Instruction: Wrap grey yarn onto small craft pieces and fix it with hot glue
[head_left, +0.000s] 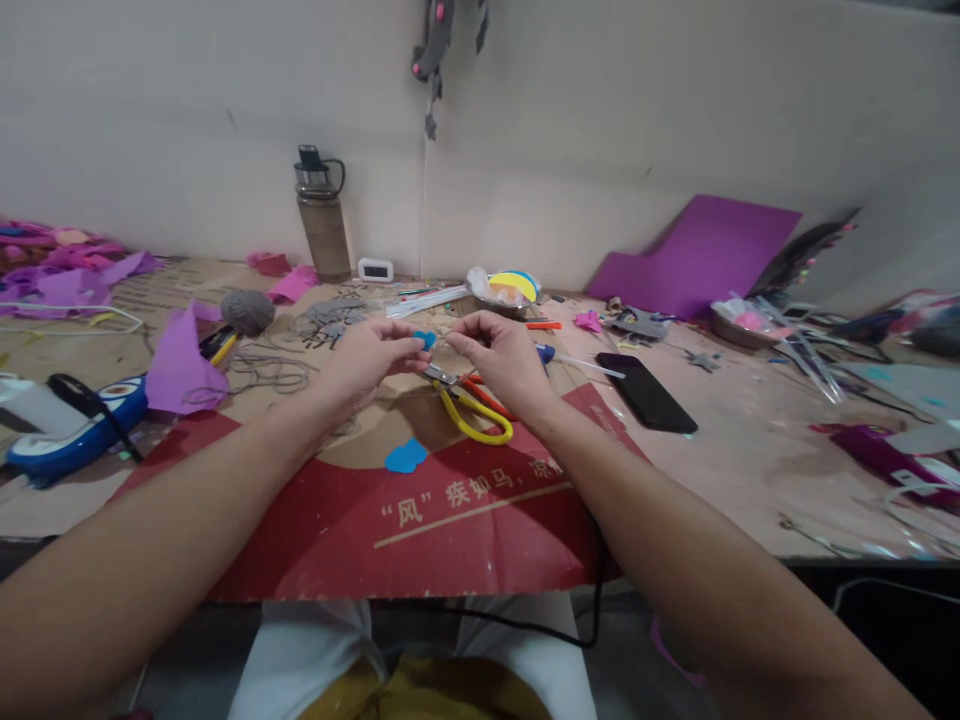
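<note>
Between the fingers of my left hand [375, 358] is a small blue felt piece [425, 340]. My right hand [499, 355] is just to the right of it, thumb and fingertips pinched together; what they hold, if anything, is too small to make out. Below the hands lie scissors [476, 420] with yellow handles, partly covered by my right hand. An orange-red handle [487, 395] shows beside them. A second blue felt piece [406, 456], with a scalloped edge, rests flat on the red and brown cardboard [315, 540] nearer to me.
Grey yarn [248, 313] and purple felt [186, 360] lie to the left. A water bottle [322, 220] and small white clock [376, 270] stand by the wall. A bowl [502, 292] holds coloured pieces. A black phone [646, 393] lies right; purple sheet [697, 255] leans behind.
</note>
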